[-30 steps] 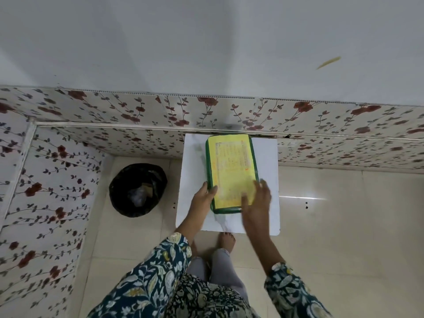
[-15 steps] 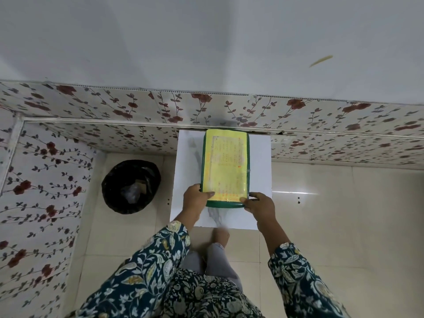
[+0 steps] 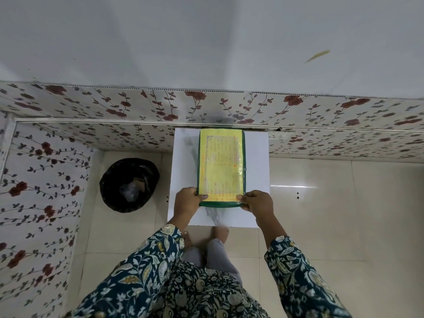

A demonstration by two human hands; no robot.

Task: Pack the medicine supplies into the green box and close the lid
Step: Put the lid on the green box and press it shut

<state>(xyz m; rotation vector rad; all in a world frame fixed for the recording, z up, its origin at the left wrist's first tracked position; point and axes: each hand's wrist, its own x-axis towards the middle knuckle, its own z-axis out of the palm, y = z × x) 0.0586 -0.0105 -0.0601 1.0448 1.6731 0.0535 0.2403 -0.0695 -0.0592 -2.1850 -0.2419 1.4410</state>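
Both hands clamp the green box (lid closed) at its near corners, left hand and right hand, on the white table

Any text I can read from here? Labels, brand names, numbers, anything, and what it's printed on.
Yellow sheet on the lid of the green box: rows of reddish print in a table, too small and blurred to read.
White table, black bin, floral wall panel: no text.
No brand or number legible anywhere.
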